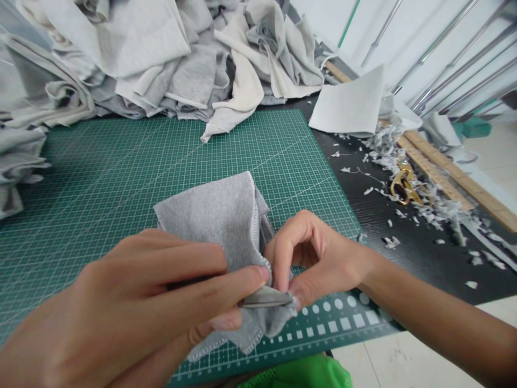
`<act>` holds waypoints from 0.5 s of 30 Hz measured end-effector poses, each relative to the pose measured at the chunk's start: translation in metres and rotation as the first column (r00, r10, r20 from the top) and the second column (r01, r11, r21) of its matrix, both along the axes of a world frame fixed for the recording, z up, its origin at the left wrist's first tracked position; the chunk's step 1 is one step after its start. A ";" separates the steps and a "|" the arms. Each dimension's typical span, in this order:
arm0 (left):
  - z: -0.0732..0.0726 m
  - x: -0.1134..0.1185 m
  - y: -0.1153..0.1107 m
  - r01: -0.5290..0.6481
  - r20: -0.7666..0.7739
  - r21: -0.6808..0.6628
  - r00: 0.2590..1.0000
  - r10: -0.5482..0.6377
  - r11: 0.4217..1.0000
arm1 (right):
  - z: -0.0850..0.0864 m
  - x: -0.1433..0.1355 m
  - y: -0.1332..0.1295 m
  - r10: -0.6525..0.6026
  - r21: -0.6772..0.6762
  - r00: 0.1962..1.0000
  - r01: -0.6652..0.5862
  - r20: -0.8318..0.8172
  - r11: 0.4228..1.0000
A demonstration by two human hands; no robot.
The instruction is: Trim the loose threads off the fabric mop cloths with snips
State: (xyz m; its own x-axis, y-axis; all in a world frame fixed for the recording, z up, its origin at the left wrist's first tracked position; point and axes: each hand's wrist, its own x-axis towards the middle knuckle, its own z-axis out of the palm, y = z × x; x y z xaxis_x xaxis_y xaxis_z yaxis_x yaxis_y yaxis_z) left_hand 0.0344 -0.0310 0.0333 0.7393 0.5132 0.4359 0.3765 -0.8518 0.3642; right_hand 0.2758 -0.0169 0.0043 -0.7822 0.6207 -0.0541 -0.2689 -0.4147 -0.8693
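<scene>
A grey fabric piece (pixel 218 210) with overlocked edges lies on the green cutting mat (pixel 133 156). Over its lower part, my left hand (pixel 173 296) is closed around a small metal tool (pixel 266 297), whose pointed blades reach right to the fabric's edge; its handle is hidden in the fingers. My right hand (pixel 315 258) pinches that same edge between thumb and fingers, right at the blade tips.
Heaped grey and cream cloth (pixel 161 59) fills the back and far left. On the black table (pixel 343 188) at right are white card (pixel 351 102), gold-handled scissors (pixel 404 183), fabric scraps and wooden rulers (pixel 456 167). Something green (pixel 307 372) shows below the mat.
</scene>
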 end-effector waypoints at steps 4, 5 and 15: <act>0.003 0.005 0.000 -0.040 0.032 -0.024 0.999 0.041 0.999 | 0.002 0.000 0.001 0.005 0.029 1.000 -0.005 0.023 1.000; 0.004 0.006 0.000 -0.050 0.043 -0.028 0.998 0.051 0.998 | 0.002 0.000 0.001 0.007 0.033 1.000 -0.008 0.029 0.999; 0.013 0.010 0.000 -0.141 0.089 -0.040 0.985 0.145 0.989 | 0.000 0.001 0.000 0.013 -0.004 0.998 -0.013 -0.055 1.000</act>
